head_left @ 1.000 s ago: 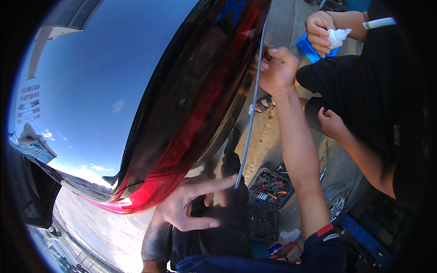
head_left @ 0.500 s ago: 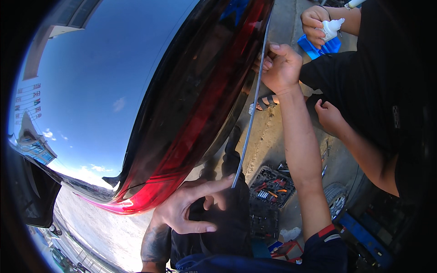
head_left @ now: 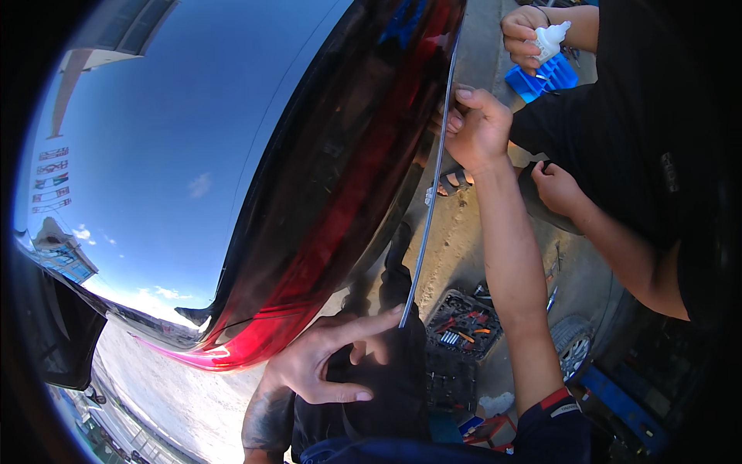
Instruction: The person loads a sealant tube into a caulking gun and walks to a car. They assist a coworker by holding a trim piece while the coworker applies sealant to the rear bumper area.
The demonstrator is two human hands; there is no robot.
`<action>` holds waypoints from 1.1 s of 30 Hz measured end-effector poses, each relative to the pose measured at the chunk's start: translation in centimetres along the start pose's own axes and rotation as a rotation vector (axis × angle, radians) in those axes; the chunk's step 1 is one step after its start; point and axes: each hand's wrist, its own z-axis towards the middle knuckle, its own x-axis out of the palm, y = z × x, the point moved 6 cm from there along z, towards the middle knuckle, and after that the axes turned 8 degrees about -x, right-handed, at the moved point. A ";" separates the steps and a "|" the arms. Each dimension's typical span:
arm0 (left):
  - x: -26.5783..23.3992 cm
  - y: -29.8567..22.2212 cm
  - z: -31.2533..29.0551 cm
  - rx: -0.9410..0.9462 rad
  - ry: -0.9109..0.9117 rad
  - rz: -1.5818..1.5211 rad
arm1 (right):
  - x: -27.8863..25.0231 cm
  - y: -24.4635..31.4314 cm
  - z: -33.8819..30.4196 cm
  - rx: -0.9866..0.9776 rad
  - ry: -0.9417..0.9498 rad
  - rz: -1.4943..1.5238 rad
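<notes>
My left hand is spread below the red tail light of a car, its index finger and thumb stretched apart. That index fingertip rests against the lower end of a long, thin, shiny strip, which runs upward along the car's edge. Higher up, my right hand has its thumb and curled fingers at the strip, closed on it close to the bodywork. Some of the right fingertips are hidden behind the strip and in shadow.
At upper right a co-worker's hand holds a white squeeze bottle above a blue plastic bin. The co-worker's other hand hangs nearby. Below lie an open tool case, a wheel and a red box.
The view has shifted slightly. Both my hands keep nearly the same pose at the strip. The co-worker's bottle has moved a little to the left, showing more of the blue bin.
</notes>
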 end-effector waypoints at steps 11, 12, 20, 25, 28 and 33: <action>-0.2 -0.2 0.1 -0.038 0.003 -0.008 | -0.2 -0.3 -1.1 -0.009 0.086 0.023; -0.3 -0.3 0.1 -0.037 0.001 -0.010 | -0.1 -0.5 -1.4 -0.015 0.107 0.029; -0.3 0.3 0.0 -0.060 0.026 -0.001 | -1.2 -2.0 -3.6 -0.059 0.081 0.105; -0.6 0.5 -0.3 -0.048 0.020 0.008 | -3.7 -5.6 -7.4 -0.014 0.001 0.174; -0.2 0.7 -0.3 -0.051 0.022 0.008 | -6.0 -9.5 -11.7 0.085 -0.125 0.204; -0.6 1.8 -0.2 -0.074 0.062 0.004 | -10.2 -14.1 -18.5 0.188 -0.276 0.166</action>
